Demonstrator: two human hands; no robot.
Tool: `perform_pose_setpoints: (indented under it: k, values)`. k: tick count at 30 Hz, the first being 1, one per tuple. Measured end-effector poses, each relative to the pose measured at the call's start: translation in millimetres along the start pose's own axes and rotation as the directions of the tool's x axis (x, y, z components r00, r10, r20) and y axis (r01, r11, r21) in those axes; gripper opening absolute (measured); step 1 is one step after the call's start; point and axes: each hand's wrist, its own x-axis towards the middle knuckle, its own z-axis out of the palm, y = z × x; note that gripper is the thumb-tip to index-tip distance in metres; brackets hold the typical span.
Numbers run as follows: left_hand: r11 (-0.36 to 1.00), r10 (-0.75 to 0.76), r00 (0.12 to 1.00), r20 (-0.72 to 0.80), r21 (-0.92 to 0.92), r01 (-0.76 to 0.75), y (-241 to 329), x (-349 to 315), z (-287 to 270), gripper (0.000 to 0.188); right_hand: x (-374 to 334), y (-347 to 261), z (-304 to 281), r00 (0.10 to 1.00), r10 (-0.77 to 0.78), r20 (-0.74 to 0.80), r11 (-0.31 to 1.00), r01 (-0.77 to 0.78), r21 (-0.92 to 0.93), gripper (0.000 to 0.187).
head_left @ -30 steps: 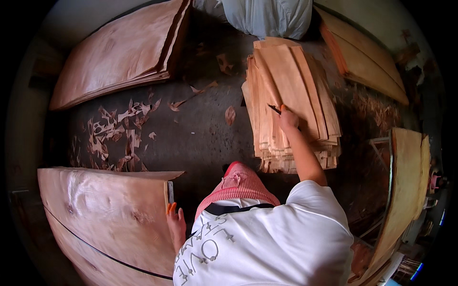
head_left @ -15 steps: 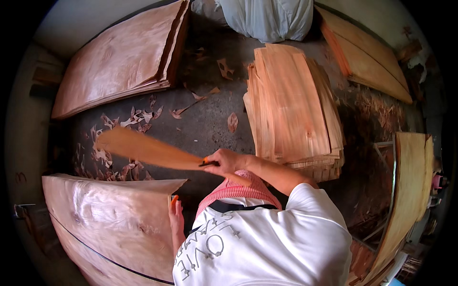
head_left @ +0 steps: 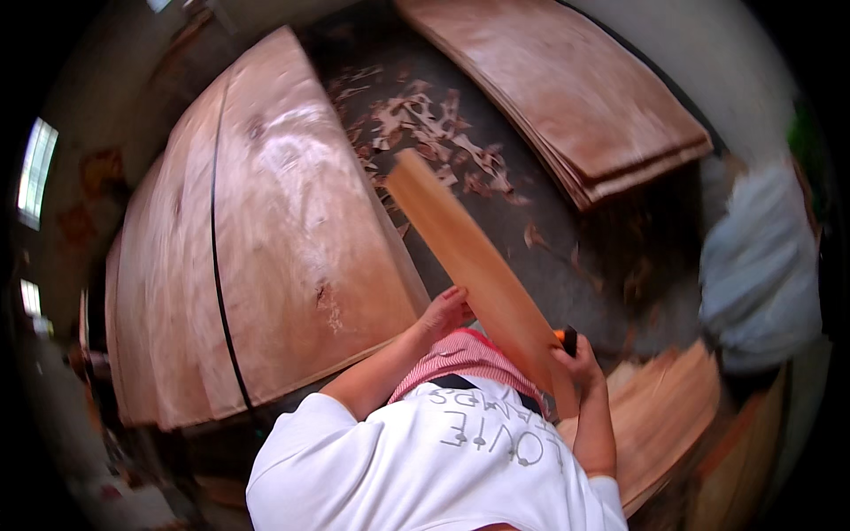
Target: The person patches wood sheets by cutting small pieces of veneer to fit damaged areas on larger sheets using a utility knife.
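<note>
1. big veneer sheet stack (head_left: 292, 265) lies on the left, the landing spot.
2. veneer strip (head_left: 469, 257) hangs over the floor (tilted); keep it flat.
3. left hand (head_left: 443, 311) steadies its edge, fingers curled.
4. right hand (head_left: 575, 361) grips its near end along with a small orange-black tool (head_left: 565, 338).

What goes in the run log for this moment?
left hand: on veneer strip | right hand: grips strip, orange tool | large veneer stack beside | scraps on floor
</note>
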Motion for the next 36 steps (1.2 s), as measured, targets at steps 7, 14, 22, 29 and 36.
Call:
perform_pose_setpoints:
  k: [7, 14, 22, 29, 36]
  values:
    - [0.991, 0.124, 0.975, -0.182, -0.03, -0.132, 47.6, 80.5, 1.6, 0.032, 102.8, -26.6, -49.1, 0.981, 0.142, -0.131, 0.988, -0.132, 0.079, 0.021]
    - [0.892, 0.451, 0.71, -0.541, 0.248, -0.378, 100.6, 152.3, 16.1, 0.021, 223.8, -21.5, -119.5, 0.937, 0.296, -0.183, 0.955, -0.287, 0.074, 0.016]
    - [0.71, 0.589, 0.115, -0.8, 0.445, -0.545, 118.0, 142.2, -58.8, 0.013, 388.7, 1.6, -123.7, 0.951, 0.264, 0.159, 0.945, -0.222, -0.241, 0.022]
    - [0.535, 0.479, -0.383, -0.79, 0.609, -0.586, 107.0, 101.3, -20.1, 0.018, 492.2, -13.0, -97.9, 0.799, 0.365, 0.477, 0.914, -0.211, -0.346, 0.021]
    - [0.374, 0.226, -0.549, -0.804, 0.592, -0.713, 75.8, 70.8, 3.4, 0.016, 526.2, 6.9, -28.7, 0.597, 0.41, 0.689, 0.89, -0.1, -0.444, 0.023]
